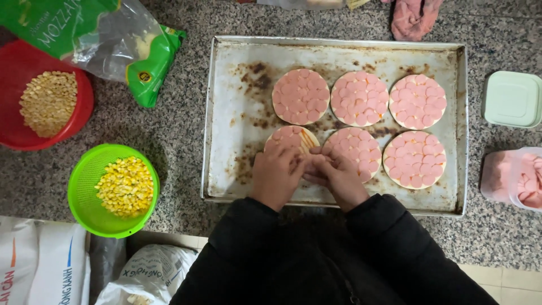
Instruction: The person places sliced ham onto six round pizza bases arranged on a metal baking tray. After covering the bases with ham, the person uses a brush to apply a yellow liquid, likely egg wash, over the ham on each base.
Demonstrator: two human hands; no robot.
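On far-left counter: red round plastic bowl (11, 96) with pale dried corn kernels, partly under green-and-clear plastic cheese bag (113, 45). Near of that, lime-green round plastic colander (84, 192) holding bright yellow sweetcorn kernels. Near-left corner, below counter edge: white woven sacks (51, 265) and crumpled white plastic bag (149, 274).

Centre: worn, stained rectangular metal baking tray (231, 85) on speckled grey granite counter (175, 141). Six small round pizza bases on tray in two rows of three. Five fully covered with pink sausage slices (359, 98); sixth, near-left small round pizza base (292, 139), only partly covered, orange sauce showing at its right edge.

Left hand (276, 176) over near edge of that partly covered base, fingers curled, touching it. Right hand (336, 178) just beside, fingertips meeting left hand's over the same base. Fingers of both pinched close together at the meeting point; what is pinched between them cannot be told. Black sleeves (316, 254) running to near edge.

Far, beyond tray: pink crumpled cloth (415, 17).

Right of tray: pale mint-green square plastic lid (512, 99), and near of it a clear plastic tub (516, 178) with more pink sausage slices, cut off by frame edge.
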